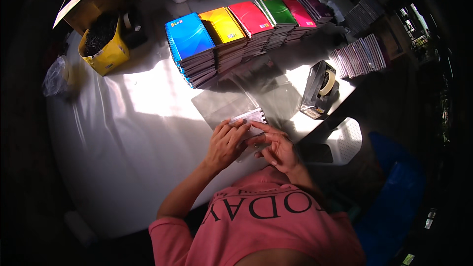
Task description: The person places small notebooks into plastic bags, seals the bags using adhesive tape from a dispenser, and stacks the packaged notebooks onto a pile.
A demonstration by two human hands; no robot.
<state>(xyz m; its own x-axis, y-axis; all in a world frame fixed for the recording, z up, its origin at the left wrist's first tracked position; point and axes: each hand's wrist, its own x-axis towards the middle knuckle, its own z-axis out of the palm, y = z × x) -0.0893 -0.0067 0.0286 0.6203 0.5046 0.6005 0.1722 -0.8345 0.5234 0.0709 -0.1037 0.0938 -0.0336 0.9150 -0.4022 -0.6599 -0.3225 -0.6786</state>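
A small spiral notebook (255, 115) with a pale page or cover facing up lies tilted at the table's near edge, its dark binding coils at the upper right. My left hand (228, 142) grips its left side, fingers bent over the top. From the right, my right hand (279, 149) holds the near right part, the index finger stretched across the surface and the lower fingers curled beneath. Both palms hide much of the notebook. Under and beyond it, clear plastic sleeves (276, 91) are spread on the white-covered table (123, 152).
Stacked spiral notebooks, blue (189, 37), yellow (222, 25), pink (250, 18) and green (276, 11) among them, line the far side. A tape dispenser (315, 91) stands right, near another notebook stack (359, 57). Left is a yellow container (109, 54) of black pieces. A white perforated seat (345, 140) is at lower right.
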